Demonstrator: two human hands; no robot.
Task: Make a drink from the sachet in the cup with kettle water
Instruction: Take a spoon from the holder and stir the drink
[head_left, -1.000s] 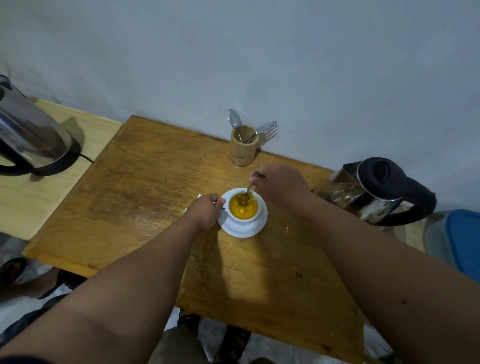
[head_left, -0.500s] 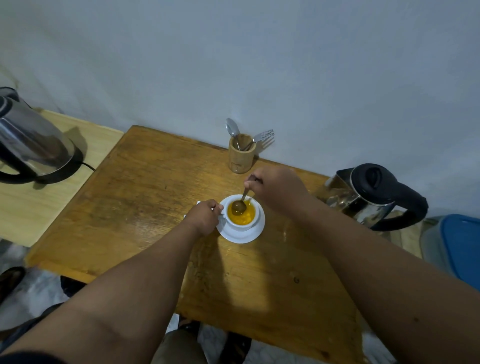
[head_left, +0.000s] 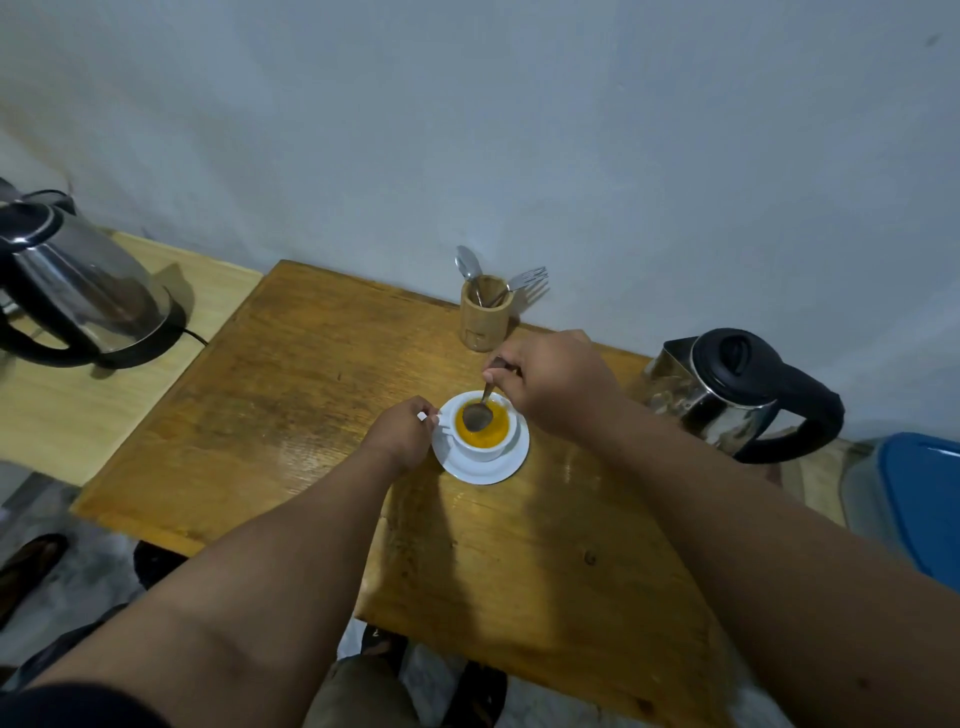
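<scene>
now | left hand (head_left: 402, 434) grip pinching cup (head_left: 483, 441) handle | right hand (head_left: 553, 384) grip grasping spoon (head_left: 479, 413) over drink

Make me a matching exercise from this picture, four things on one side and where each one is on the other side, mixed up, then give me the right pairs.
Things:
1. white cup
2. stirring spoon
3. fork
4. kettle with power base

Places:
A. standing in the wooden holder by the wall
B. on the paler side table, far left
C. on the white saucer
D. held by the right hand, bowl over the orange drink

Pairs: 1-C, 2-D, 3-A, 4-B
</scene>
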